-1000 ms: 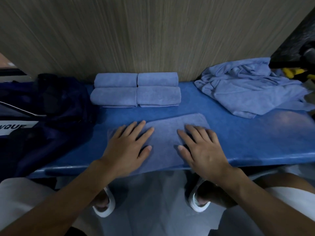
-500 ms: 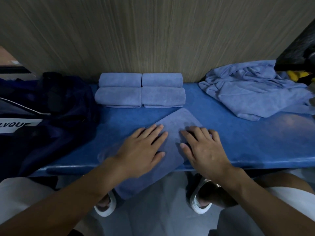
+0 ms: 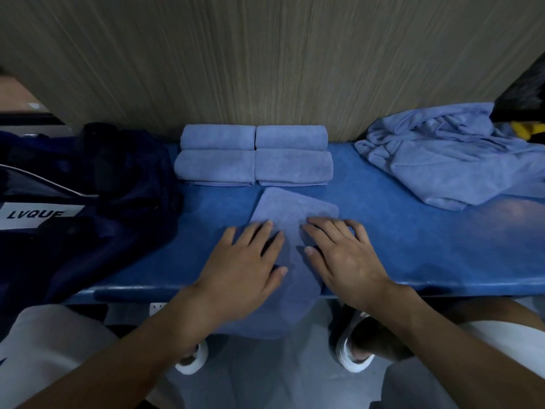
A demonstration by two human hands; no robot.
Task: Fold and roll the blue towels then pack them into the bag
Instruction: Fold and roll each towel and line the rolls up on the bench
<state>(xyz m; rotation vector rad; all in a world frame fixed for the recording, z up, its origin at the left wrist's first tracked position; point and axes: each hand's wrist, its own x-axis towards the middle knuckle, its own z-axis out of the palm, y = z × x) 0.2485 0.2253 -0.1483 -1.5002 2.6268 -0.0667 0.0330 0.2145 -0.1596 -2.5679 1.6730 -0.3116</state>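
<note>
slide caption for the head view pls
Left hand and right hand rest on a folded blue towel; four rolled towels behind, loose towel pile right, navy bag left.

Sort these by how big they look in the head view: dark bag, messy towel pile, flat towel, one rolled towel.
1. dark bag, cut off at the edge
2. messy towel pile
3. flat towel, nearer the camera
4. rolled towel

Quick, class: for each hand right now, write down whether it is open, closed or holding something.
Left hand: open, fingers flat, pressing on the folded towel.
Right hand: open, fingers spread, pressing on the same towel.
</note>
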